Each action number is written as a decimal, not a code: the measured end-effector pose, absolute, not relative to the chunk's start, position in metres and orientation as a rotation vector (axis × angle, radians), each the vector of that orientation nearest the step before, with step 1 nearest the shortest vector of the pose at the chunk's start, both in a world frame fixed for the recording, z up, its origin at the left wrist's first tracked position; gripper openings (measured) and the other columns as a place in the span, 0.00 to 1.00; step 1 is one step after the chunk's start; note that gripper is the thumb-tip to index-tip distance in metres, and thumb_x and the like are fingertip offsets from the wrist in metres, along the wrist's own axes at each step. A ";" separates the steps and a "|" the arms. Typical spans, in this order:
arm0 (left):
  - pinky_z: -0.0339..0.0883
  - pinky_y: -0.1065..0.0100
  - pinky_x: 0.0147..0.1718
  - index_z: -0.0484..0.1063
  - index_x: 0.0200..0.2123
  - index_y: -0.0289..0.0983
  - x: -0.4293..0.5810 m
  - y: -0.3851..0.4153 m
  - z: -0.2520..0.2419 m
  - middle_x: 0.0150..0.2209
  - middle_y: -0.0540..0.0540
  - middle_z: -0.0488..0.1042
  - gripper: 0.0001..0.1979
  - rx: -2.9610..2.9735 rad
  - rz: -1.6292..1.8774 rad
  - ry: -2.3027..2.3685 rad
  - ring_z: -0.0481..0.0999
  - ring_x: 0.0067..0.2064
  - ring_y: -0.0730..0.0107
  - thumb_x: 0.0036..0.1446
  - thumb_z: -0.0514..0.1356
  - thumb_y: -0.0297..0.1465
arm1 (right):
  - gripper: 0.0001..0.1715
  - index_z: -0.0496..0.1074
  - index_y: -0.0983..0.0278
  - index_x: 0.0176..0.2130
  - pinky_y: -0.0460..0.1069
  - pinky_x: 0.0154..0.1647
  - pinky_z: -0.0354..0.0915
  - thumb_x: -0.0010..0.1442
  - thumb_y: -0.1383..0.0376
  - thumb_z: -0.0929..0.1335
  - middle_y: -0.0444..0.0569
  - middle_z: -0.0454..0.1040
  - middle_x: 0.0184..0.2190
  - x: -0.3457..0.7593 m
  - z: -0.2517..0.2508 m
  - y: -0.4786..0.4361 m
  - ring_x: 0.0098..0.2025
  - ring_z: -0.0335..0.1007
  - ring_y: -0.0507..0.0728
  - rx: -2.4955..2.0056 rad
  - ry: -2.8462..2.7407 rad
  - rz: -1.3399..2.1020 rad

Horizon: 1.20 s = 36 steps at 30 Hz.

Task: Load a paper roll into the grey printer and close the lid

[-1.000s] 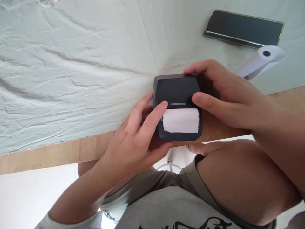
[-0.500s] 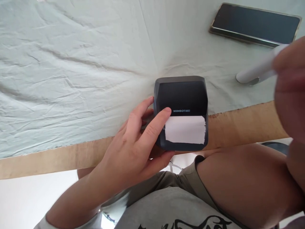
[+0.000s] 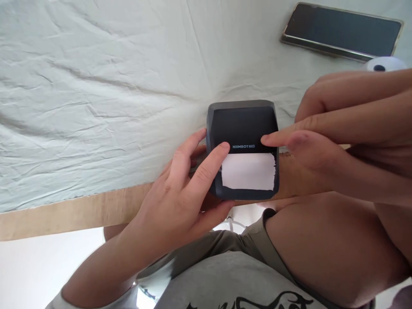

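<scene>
A small dark label printer (image 3: 243, 124) sits at the table's near edge, with a strip of white paper (image 3: 248, 171) sticking out of its front slot. My left hand (image 3: 183, 189) grips the printer's left side, index finger on its top and thumb under its front. My right hand (image 3: 325, 137) reaches in from the right with fingers stretched out, one fingertip touching the printer's top right just above the paper.
A wrinkled pale cloth (image 3: 96, 94) covers the wooden table (image 3: 64, 214). A black phone (image 3: 341, 31) lies face up at the far right. A white paper roll (image 3: 381, 65) peeks out behind my right hand. My knee (image 3: 322, 244) is below the table edge.
My right hand, lifted away and blurred half a second ago, has come back to the printer's right side. The left hand and printer have barely moved.
</scene>
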<state>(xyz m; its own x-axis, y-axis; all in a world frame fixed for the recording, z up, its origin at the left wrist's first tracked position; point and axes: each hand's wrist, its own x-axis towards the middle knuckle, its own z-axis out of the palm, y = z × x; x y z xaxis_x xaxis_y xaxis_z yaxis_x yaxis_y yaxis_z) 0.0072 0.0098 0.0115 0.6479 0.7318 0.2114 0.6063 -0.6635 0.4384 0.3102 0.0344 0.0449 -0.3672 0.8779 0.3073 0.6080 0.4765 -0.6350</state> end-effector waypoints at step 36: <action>0.88 0.45 0.66 0.42 0.89 0.46 0.018 0.007 0.013 0.64 0.36 0.89 0.49 2.530 0.605 1.198 0.93 0.63 0.45 0.81 0.59 0.60 | 0.40 0.57 0.59 0.79 0.57 0.32 0.70 0.73 0.54 0.62 0.51 0.87 0.46 0.326 0.016 0.055 0.37 0.83 0.64 -1.483 -2.466 0.706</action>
<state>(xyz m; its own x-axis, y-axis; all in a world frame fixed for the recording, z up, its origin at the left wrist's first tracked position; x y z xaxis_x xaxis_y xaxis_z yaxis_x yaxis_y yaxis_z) 0.0179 0.0070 0.0135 0.5691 0.7830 0.2511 0.6673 -0.6182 0.4155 0.3259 0.0554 0.0162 -0.4868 0.8691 -0.0883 0.7842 0.3902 -0.4825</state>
